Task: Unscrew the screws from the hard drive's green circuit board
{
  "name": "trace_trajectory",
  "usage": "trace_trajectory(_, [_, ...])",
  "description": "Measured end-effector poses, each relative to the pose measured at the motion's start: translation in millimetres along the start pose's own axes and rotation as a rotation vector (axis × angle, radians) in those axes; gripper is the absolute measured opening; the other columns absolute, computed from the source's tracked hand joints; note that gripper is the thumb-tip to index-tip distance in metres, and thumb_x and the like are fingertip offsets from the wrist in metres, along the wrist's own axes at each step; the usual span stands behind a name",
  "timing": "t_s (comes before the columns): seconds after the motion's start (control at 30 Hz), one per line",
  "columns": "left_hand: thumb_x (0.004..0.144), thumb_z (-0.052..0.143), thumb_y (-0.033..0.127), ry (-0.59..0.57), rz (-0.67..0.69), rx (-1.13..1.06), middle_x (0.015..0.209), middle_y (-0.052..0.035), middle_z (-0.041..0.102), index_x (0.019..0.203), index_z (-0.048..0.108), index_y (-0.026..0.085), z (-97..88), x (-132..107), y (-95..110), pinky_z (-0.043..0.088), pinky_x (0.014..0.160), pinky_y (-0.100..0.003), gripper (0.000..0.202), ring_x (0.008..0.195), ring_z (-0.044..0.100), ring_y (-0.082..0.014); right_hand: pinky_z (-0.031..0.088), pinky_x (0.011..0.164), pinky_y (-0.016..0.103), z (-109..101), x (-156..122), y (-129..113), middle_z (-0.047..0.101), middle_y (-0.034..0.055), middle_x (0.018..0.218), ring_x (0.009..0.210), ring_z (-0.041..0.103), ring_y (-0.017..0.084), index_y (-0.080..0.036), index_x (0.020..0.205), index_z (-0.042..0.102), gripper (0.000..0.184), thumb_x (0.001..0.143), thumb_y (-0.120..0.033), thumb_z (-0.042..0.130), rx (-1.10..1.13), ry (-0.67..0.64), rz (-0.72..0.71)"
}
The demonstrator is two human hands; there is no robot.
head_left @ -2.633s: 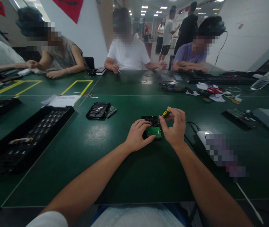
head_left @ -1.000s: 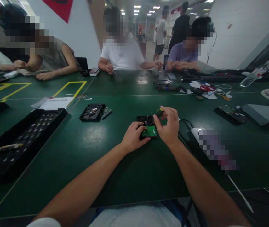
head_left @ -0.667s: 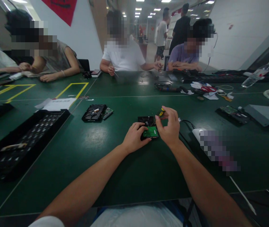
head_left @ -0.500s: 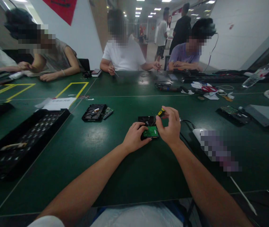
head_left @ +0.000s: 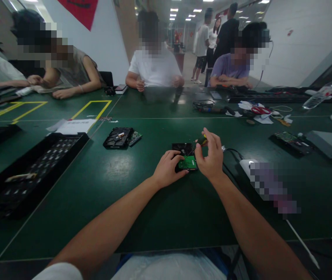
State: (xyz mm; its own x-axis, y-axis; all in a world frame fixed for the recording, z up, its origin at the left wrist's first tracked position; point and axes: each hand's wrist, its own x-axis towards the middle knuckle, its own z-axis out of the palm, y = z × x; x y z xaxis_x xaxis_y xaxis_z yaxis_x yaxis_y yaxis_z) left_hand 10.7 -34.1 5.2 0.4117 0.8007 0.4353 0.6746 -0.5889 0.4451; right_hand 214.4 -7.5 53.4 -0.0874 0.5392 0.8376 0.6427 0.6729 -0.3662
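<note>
A hard drive (head_left: 182, 148) lies on the green table in front of me, with a green circuit board (head_left: 188, 162) on its near half. My left hand (head_left: 168, 168) grips the drive from its left side, fingers over the board's edge and thumb along the near side. Between the fingertips of my right hand (head_left: 211, 157) is a screwdriver (head_left: 202, 140) with a yellow and dark handle. Its shaft slants down toward the drive; where the tip meets it is too small to make out.
To the left are a long black tray (head_left: 46, 167) and another black drive (head_left: 117, 137) beside a loose circuit board (head_left: 136, 138). On the right lie a white device (head_left: 249, 171) with a cable, a drive (head_left: 290, 142) and a grey box (head_left: 329, 144). Several people sit across the table.
The screwdriver handle has turned in my right fingers, showing less yellow. My left hand keeps its hold on the drive. The person opposite has drawn their hands inward. The view has shifted slightly.
</note>
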Motion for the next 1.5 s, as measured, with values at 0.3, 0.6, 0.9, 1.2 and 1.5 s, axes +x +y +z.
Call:
trace_trajectory(0.3, [0.085, 0.081, 0.045, 0.001, -0.002, -0.005, 0.136, -0.0122, 0.058, 0.123, 0.064, 0.023, 1.0, -0.7, -1.3, 0.049, 0.11, -0.054, 0.047, 0.131, 0.052, -0.0329, 0.066, 0.078, 0.041, 0.3, -0.7, 1.5, 0.058, 0.0138, 0.131, 0.098, 0.068, 0.022, -0.024, 0.141, 0.051, 0.045, 0.098, -0.027, 0.063, 0.021, 0.025, 0.031])
trace_trajectory(0.6, [0.085, 0.081, 0.044, 0.002, 0.012, -0.008, 0.135, -0.012, 0.058, 0.123, 0.063, 0.023, 0.8, -0.3, -1.6, 0.049, 0.11, -0.054, 0.047, 0.131, 0.052, -0.0329, 0.064, 0.073, 0.041, 0.9, -2.3, 4.2, 0.06, 0.0131, 0.126, 0.105, 0.065, 0.026, -0.025, 0.14, 0.052, 0.047, 0.095, -0.03, 0.065, -0.026, 0.035, 0.025])
trace_trajectory(0.9, [0.085, 0.081, 0.045, -0.001, 0.003, -0.005, 0.135, -0.0122, 0.059, 0.122, 0.064, 0.022, 0.3, 0.1, -1.0, 0.05, 0.11, -0.053, 0.046, 0.13, 0.053, -0.033, 0.063, 0.073, 0.041, 0.7, -0.4, 1.1, 0.06, 0.0119, 0.123, 0.093, 0.065, 0.023, -0.025, 0.134, 0.053, 0.044, 0.093, -0.03, 0.069, -0.028, 0.069, 0.023])
trace_trajectory(1.2, [0.084, 0.081, 0.045, 0.013, 0.013, -0.01, 0.135, -0.0127, 0.058, 0.122, 0.064, 0.022, 1.8, -0.2, -2.6, 0.05, 0.111, -0.053, 0.047, 0.13, 0.052, -0.0326, 0.065, 0.078, 0.042, 3.6, -3.0, 1.0, 0.056, 0.0146, 0.134, 0.103, 0.067, 0.025, -0.024, 0.145, 0.045, 0.052, 0.096, -0.025, 0.062, 0.018, 0.016, 0.044])
trace_trajectory(1.5, [0.085, 0.08, 0.046, -0.001, 0.006, -0.008, 0.137, -0.0119, 0.058, 0.124, 0.063, 0.023, 2.0, -0.9, -3.1, 0.049, 0.111, -0.053, 0.048, 0.13, 0.052, -0.0335, 0.065, 0.082, 0.043, 1.5, -0.6, 0.7, 0.057, 0.015, 0.134, 0.107, 0.066, 0.025, -0.023, 0.148, 0.048, 0.051, 0.098, -0.023, 0.058, 0.006, 0.021, 0.02])
